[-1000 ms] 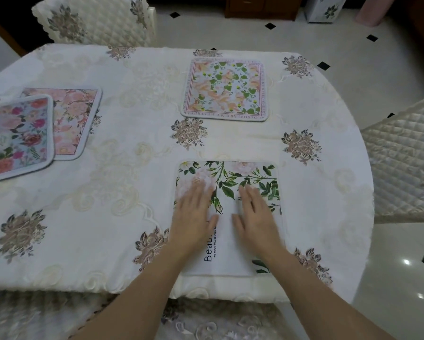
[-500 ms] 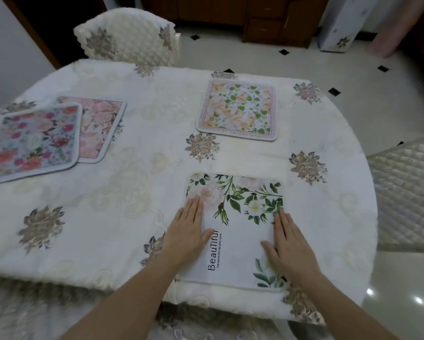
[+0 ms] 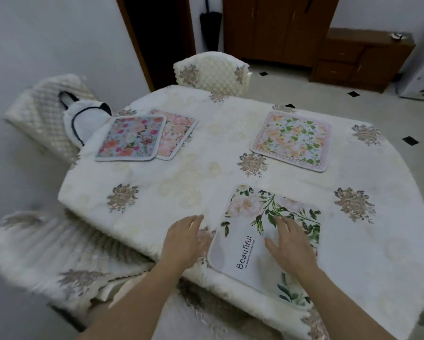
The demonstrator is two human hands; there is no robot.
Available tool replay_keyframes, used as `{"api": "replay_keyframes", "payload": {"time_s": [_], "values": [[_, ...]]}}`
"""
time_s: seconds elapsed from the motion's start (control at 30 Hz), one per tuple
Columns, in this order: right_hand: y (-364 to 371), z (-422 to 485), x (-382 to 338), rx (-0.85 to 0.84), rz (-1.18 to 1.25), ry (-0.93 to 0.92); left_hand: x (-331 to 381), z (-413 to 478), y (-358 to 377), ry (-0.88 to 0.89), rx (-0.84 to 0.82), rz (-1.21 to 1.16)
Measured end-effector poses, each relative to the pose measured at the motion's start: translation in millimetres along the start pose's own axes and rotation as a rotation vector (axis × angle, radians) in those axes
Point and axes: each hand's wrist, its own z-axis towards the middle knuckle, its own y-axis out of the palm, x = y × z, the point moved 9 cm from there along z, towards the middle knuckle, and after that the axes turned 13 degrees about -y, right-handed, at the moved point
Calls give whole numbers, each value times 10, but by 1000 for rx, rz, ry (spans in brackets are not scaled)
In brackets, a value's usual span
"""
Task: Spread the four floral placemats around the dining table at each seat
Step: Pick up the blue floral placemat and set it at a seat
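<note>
A white placemat (image 3: 250,231) with green leaves and the word "Beautiful" lies at the table's near edge. My right hand (image 3: 292,244) rests flat on it, fingers spread. My left hand (image 3: 185,238) lies open on the tablecloth just left of the mat, off its edge. A peach-and-green placemat (image 3: 293,139) lies at the far right. At the far left a blue floral placemat (image 3: 131,138) overlaps a pink floral placemat (image 3: 179,133).
The round table (image 3: 171,192) wears a cream embroidered cloth. Quilted chairs stand at the far side (image 3: 211,72), the left (image 3: 46,111) and the near left (image 3: 46,253). A white bag with dark trim (image 3: 83,121) sits on the left chair. A wooden cabinet (image 3: 360,62) stands behind.
My left hand slid off the leafy mat onto the cloth to its left. My right hand moved toward the mat's middle. The view lifted and swung left.
</note>
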Motion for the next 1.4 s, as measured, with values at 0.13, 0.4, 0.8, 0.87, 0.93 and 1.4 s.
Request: {"api": "replay_keyframes", "payload": {"time_s": [0.13, 0.4, 0.8, 0.87, 0.93, 1.4], "values": [[84, 273, -569, -51, 47, -145, -397, -298, -325, -112, 95, -22], [88, 683, -1776, -78, 143, -400, -1342, -627, -824, -328, 177, -23], [176, 1353, -2580, 7, 54, -347, -2067, 401, -695, -237, 123, -94], [238, 1497, -2688, 14, 43, -280, -2236, 688, -691, -200, 104, -116], [303, 1634, -2802, 22, 35, -217, -2400, 951, -735, -161, 104, -150], [243, 1930, -3116, 91, 48, -84, -2484, 1616, -954, -25, 68, -137]]}}
